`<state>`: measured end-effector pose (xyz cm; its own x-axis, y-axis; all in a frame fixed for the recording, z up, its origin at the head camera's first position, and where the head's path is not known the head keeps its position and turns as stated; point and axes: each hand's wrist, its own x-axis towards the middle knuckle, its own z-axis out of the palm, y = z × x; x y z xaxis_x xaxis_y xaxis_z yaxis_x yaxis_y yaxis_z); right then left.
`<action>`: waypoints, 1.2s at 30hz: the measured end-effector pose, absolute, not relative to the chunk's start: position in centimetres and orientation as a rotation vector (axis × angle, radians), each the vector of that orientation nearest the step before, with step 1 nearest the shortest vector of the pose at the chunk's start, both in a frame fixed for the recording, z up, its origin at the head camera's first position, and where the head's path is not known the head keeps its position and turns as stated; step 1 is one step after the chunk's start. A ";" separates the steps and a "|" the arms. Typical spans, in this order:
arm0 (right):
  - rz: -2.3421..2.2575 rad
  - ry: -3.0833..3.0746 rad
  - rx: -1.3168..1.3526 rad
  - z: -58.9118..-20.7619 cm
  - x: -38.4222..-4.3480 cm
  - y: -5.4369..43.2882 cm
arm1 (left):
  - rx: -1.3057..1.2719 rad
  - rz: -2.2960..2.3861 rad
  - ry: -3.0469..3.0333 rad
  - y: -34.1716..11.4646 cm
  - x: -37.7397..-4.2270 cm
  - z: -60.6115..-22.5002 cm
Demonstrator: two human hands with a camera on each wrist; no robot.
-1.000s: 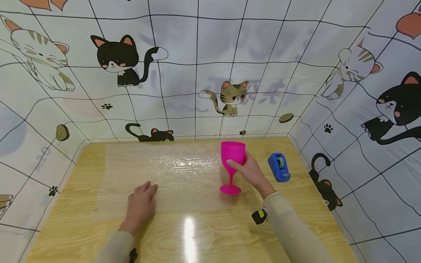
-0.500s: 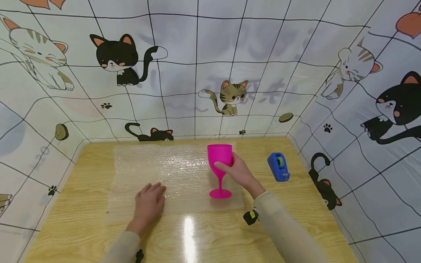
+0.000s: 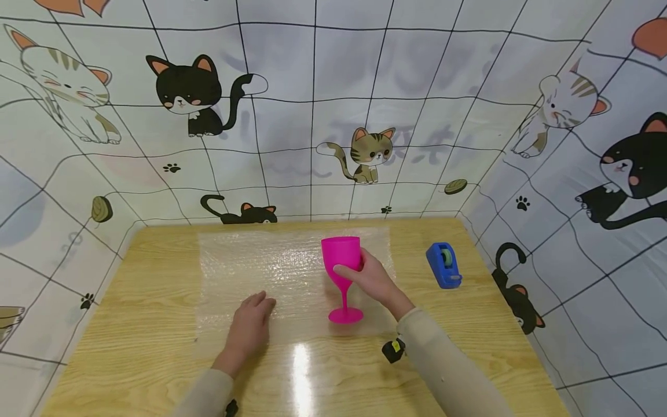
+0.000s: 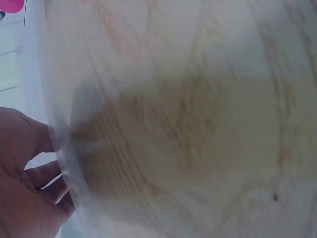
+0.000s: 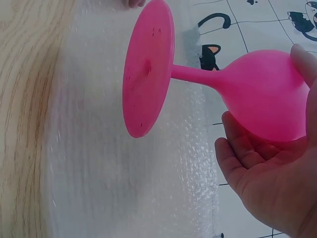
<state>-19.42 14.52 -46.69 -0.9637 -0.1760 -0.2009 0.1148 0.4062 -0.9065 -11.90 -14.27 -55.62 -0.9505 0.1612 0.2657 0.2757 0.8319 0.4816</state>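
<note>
My right hand (image 3: 374, 279) grips the bowl of a bright pink plastic goblet (image 3: 341, 252), thumb on the near side. The goblet is upright, held over the right part of a clear sheet of bubble wrap (image 3: 229, 260). Its round foot is off the surface, since the underside of the foot (image 5: 148, 69) shows in the right wrist view. My left hand (image 3: 248, 329) rests palm down at the wrap's near left part, fingers loosely extended. In the left wrist view the sheet passes over the fingertips of that hand (image 4: 25, 183).
A blue tape dispenser (image 3: 444, 266) with a roll of tape stands at the right of the wooden table (image 3: 130, 289). Fabric walls (image 3: 292, 139) printed with cats and grid lines enclose the back and both sides.
The left hand has moved right, and the bubble wrap has slid right with it. The right hand has carried the goblet left and slightly nearer, over the wrap. The tape dispenser stays put.
</note>
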 end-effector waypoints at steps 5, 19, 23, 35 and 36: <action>-1.587 2.384 -0.065 -46.7 -19.3 14.5 | -0.408 -0.756 -2.742 -13.2 -11.9 -55.9; -1.576 2.367 -0.066 -46.5 -19.3 14.3 | -0.483 -0.769 -2.785 -10.8 -12.0 -55.5; -1.582 2.376 -0.063 -46.7 -19.2 14.4 | -0.494 -0.787 -2.815 -10.3 -12.1 -55.6; -1.555 2.388 -0.022 -47.3 -19.3 14.4 | -0.554 -0.860 -2.824 -9.3 -12.1 -55.8; -1.555 2.385 -0.023 -47.3 -19.3 14.4 | -0.562 -0.864 -2.821 -9.3 -12.1 -55.8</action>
<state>-19.32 14.36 -47.30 -0.9569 -0.1714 -0.2343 0.1452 0.4165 -0.8975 -12.14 -9.31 -55.79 -0.9208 0.3100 0.2367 0.3894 0.7658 0.5118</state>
